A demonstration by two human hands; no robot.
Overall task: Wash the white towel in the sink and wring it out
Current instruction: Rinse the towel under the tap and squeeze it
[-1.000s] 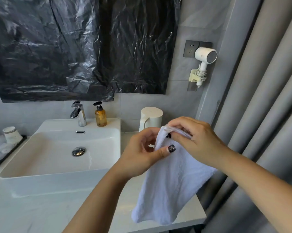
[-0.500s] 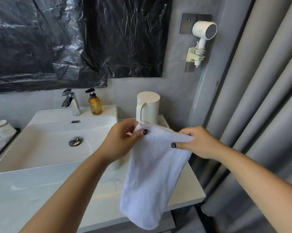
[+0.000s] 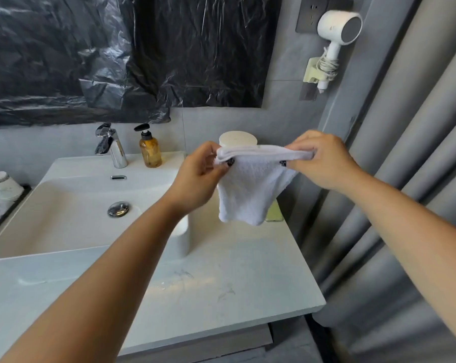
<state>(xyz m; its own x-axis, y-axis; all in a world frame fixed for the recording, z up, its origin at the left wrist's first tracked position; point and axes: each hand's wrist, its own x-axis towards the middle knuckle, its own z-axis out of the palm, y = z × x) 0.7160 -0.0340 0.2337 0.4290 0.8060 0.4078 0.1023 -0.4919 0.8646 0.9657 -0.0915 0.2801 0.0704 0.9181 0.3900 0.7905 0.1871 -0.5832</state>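
No text, brand, number or sign can be read anywhere. The hair dryer point(image 3: 338, 28) on the wall carries a small grey mark on its white body, too blurred to make out. The amber pump bottle point(image 3: 150, 150) by the tap shows no label, and the paper cups point(image 3: 4, 185) at the left edge bear only faint, unreadable markings.

grey tiled wall point(image 3: 221, 121) at the back, mostly covered by crinkled black plastic sheeting point(image 3: 116, 53). a white hair dryer point(image 3: 337, 30) hangs in a holder beside a dark wall socket point(image 3: 309, 14). grey curtain point(image 3: 418, 153) falls in folds down the right side. a pale marble-look countertop point(image 3: 234, 284) catches soft daylight, with a dark tray point(image 3: 6, 213) at the left edge.
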